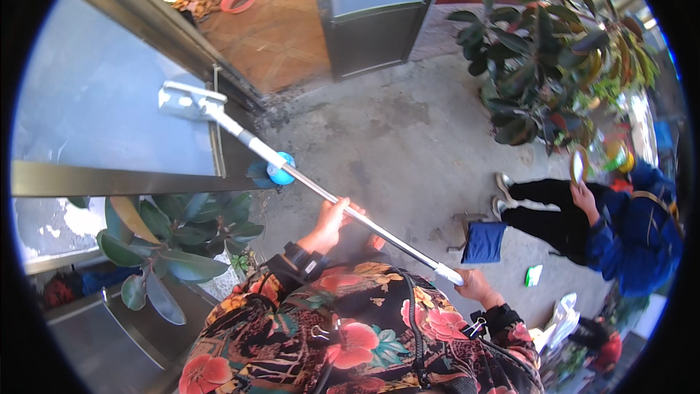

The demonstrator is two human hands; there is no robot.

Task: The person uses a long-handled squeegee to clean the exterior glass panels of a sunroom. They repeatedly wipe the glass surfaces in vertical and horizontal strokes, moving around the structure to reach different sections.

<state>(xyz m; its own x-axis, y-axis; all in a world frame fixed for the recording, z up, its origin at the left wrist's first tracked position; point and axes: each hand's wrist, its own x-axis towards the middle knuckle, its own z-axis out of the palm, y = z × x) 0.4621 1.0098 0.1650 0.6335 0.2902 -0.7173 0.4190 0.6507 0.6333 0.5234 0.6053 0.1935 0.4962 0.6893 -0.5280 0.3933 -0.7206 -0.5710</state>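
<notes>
A long-handled window squeegee (306,179) slants across the view, its metal pole running from my right hand up to the left. Around the middle of the pole is my left hand (330,223). My right hand (474,288) grips the white end of the handle, close to my body. At the far end, the white wiper head (191,102) lies against or just over the pale, whitish pane of a metal-framed door (109,115); whether it touches cannot be told. Behind the pole, a round blue object (282,169) is partly hidden.
Leafy potted plants stand at left (169,241) and upper right (536,60). A second door leaf (377,16) stands ajar. At right, a person in blue (629,224) holds a round object (578,166) beside a stool with a dark blue cover (484,242). A green-white packet (534,275) lies on the concrete.
</notes>
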